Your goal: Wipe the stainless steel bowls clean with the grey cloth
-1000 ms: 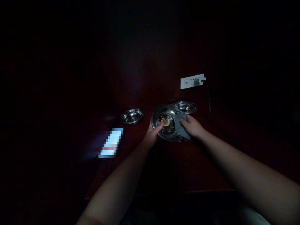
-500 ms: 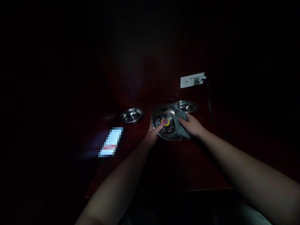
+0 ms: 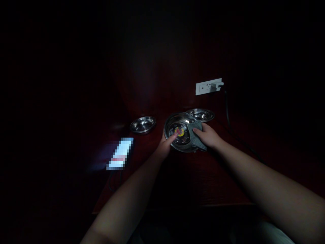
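Head view: dim scene, looking down along two bare forearms to a dark red bench [image 3: 200,184] against a dark wall.
Held bowl: a shiny metal bowl [image 3: 184,139] sits between the hands, over the far part of the bench, its hollow tilted towards the viewer; whether its underside touches the bench cannot be told.
Sticker: a round yellow and red label [image 3: 180,130] on the bowl's inner base.
Left hand: the left hand [image 3: 165,145] grips the near left rim, thumb inside, reaching the label.
Right hand: the right hand [image 3: 208,135] pinches a grey cloth [image 3: 196,139] over the right rim, thumb on top.
Just changed: almost nothing over the last second; grip, tilt and cloth match, so the cloth appears to be staying on one patch of rim.
Other metalware: a metal dish [image 3: 143,125] stands apart at left; a shallow plate [image 3: 202,115] lies behind, partly hidden by the held bowl.
Surroundings: a glowing, pixelated phone [image 3: 120,154] at left; a white wall socket [image 3: 202,88] with a plug [image 3: 217,85] and dark cord [image 3: 227,113] at right.
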`<action>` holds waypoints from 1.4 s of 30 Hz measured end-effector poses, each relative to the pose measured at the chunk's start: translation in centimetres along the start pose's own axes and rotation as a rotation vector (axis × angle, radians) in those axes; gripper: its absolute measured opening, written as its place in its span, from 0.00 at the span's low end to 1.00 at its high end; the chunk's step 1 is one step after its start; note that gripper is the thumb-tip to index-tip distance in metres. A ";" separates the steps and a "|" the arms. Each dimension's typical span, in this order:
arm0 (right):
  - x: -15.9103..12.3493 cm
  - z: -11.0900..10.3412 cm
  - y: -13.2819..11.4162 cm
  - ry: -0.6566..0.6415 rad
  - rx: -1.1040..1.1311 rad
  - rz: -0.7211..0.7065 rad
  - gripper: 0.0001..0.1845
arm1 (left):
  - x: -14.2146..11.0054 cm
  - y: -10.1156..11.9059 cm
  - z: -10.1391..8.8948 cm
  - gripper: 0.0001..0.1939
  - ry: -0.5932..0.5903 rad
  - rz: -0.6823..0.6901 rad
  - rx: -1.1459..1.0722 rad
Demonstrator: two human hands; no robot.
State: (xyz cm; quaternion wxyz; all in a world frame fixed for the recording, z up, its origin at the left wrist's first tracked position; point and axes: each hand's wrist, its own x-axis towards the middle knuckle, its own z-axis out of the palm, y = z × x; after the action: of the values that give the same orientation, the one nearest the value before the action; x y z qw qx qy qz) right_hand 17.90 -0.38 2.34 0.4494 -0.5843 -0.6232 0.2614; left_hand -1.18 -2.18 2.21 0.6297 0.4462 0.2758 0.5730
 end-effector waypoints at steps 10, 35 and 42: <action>-0.2 0.1 -0.2 0.002 0.042 -0.010 0.18 | 0.2 -0.2 -0.2 0.36 0.001 -0.010 -0.016; 0.2 0.0 0.4 -0.010 0.052 -0.018 0.19 | 0.1 0.1 -0.2 0.32 0.013 -0.075 -0.008; 0.2 -0.1 0.6 0.001 0.031 -0.034 0.18 | 0.2 0.1 -0.5 0.26 0.038 -0.099 -0.016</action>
State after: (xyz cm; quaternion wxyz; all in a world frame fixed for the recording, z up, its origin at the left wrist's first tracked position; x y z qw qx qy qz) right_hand 18.26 -0.06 1.94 0.4633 -0.5667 -0.6284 0.2631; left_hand -1.56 -1.89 2.08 0.6555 0.4161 0.3047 0.5517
